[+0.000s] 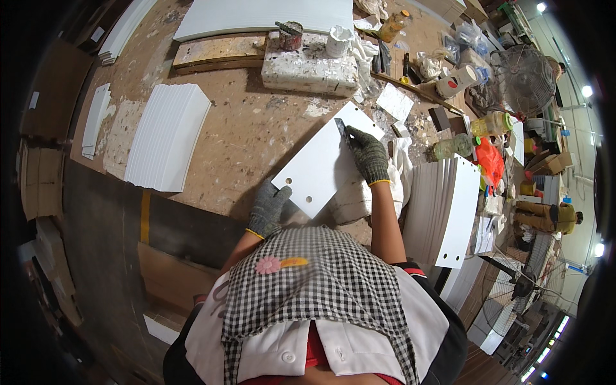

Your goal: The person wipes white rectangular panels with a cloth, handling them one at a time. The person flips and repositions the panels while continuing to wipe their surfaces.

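A white rectangular panel (317, 160) with round holes near its ends lies at a slant in front of me, partly over a white block (353, 202). My left hand (267, 208), in a grey knit glove, grips the panel's near left corner, its thumb on top beside a hole. In my right hand (367, 156), gloved alike, is a putty knife (340, 127), its dark blade against the panel's upper face. The fingers wrap round its handle, which is mostly hidden.
White panel stacks stand at left (163, 138) and right (443, 208). Beyond, a paint-spattered block (311, 67) carries a dark tin (290, 37) and a white cup (339, 42). Jars, rags and a fan (523, 80) are at right. Another person (548, 217) stands far right.
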{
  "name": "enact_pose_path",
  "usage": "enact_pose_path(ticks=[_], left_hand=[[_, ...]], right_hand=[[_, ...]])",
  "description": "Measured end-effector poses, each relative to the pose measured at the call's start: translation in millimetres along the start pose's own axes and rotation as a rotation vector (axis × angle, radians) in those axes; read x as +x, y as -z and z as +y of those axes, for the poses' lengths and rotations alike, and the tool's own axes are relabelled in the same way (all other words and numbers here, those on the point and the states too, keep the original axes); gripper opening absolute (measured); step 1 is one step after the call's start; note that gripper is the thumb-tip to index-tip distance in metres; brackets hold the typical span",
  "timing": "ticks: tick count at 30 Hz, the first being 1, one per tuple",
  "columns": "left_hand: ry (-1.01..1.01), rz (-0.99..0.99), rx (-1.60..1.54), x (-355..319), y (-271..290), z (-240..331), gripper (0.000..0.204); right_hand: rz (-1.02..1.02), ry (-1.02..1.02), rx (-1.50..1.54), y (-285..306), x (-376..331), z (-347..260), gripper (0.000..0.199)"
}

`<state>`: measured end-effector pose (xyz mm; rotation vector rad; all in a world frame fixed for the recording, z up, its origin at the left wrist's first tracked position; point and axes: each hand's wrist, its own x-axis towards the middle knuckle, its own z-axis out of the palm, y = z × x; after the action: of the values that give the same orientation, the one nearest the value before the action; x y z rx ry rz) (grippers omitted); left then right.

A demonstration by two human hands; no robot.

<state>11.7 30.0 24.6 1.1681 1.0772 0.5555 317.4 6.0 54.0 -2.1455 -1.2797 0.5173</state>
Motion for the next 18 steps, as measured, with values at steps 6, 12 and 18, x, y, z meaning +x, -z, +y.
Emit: enact_pose_path(ticks=[6,12,18], left_hand=[[0.02,-0.013,0.05,1,3,3,0.043],[0.003,0.026,0.024,0,1,-3,0.044],[-0.059,0.019,-0.008,3,3,-17,0.047]], right_hand=[[-0.25,-0.001,0.211,-8,-3,2,0.036],[-0.224,-0.084,0.286,-5,-9,-12,0.036],[-0.216,-0.153,0.215,1,-11,-22,0.038]])
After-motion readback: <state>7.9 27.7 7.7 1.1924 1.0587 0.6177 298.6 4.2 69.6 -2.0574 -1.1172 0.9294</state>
